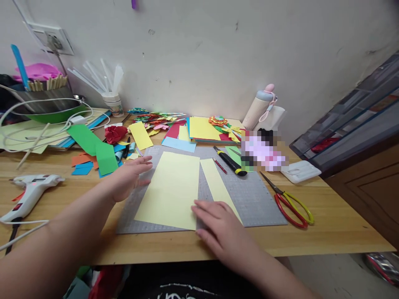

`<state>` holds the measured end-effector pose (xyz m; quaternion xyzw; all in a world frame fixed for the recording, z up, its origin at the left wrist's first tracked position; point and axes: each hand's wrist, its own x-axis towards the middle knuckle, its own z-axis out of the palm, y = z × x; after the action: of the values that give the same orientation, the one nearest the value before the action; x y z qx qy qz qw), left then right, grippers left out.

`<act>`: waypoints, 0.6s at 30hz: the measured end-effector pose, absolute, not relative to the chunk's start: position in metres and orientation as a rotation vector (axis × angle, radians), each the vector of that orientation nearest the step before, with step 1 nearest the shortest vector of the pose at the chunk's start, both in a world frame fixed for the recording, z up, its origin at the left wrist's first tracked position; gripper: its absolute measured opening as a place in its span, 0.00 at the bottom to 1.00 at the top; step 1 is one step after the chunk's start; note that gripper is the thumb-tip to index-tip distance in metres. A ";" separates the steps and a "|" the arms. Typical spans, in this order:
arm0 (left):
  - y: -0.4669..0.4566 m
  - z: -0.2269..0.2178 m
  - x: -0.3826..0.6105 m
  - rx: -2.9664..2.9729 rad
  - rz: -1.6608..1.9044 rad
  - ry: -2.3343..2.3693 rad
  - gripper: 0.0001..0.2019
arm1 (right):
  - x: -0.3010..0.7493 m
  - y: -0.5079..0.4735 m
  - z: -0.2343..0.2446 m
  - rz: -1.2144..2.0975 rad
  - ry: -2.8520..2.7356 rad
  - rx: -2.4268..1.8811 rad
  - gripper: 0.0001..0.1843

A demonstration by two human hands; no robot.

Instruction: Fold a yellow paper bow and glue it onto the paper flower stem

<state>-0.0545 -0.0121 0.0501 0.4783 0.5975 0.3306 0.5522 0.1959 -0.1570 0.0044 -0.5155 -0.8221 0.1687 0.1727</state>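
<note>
A large pale yellow sheet of paper (173, 187) lies flat on a grey cutting mat (255, 199). My left hand (129, 178) is beside its left edge, fingers apart and holding nothing. The fingertips of my right hand (222, 230) rest at the sheet's lower right edge, stretched out rather than wrapped round it. Partly under that hand lies a narrow pale yellow paper strip (216, 178). Close to the strip's top are a small red pencil (220, 166) and a black and yellow utility knife (230, 161).
Red and yellow scissors (289, 203) lie at the right, near a white tray (301, 171). A white glue gun (31, 193) with its cord is at the left. Green paper (96, 149), paper flowers (218, 120), a paper cup of sticks (112, 104) and a bottle (258, 106) line the back.
</note>
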 end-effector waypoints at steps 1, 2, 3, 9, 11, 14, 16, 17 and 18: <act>-0.011 0.050 -0.054 1.116 0.765 1.394 0.23 | 0.190 -0.155 0.005 0.518 -2.367 -1.428 0.22; -0.009 0.049 -0.052 1.104 0.745 1.378 0.23 | 0.185 -0.153 0.005 0.539 -2.384 -1.418 0.22; -0.008 0.047 -0.051 1.096 0.723 1.366 0.25 | 0.183 -0.152 0.004 0.547 -2.387 -1.421 0.22; -0.009 0.036 -0.037 1.239 0.661 1.373 0.41 | 0.184 -0.150 0.003 0.583 -2.374 -1.446 0.23; -0.009 0.032 -0.033 1.291 0.646 1.355 0.43 | 0.184 -0.150 0.006 0.589 -2.371 -1.441 0.23; -0.009 0.027 -0.032 1.360 0.635 1.299 0.43 | 0.184 -0.150 0.008 0.622 -2.353 -1.415 0.23; -0.010 0.025 -0.034 1.521 0.668 1.282 0.41 | 0.185 -0.148 0.004 0.717 -2.270 -1.415 0.23; -0.012 0.024 -0.036 1.626 0.700 1.273 0.39 | 0.187 -0.144 0.001 0.779 -2.155 -1.442 0.25; -0.015 0.024 -0.038 1.726 0.743 1.259 0.36 | 0.188 -0.140 -0.002 0.843 -1.993 -1.477 0.28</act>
<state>-0.0382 -0.0148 0.0237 0.6905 0.5035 0.2973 0.4259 0.1885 -0.1398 -0.0020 -0.5447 -0.7349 0.3109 0.2580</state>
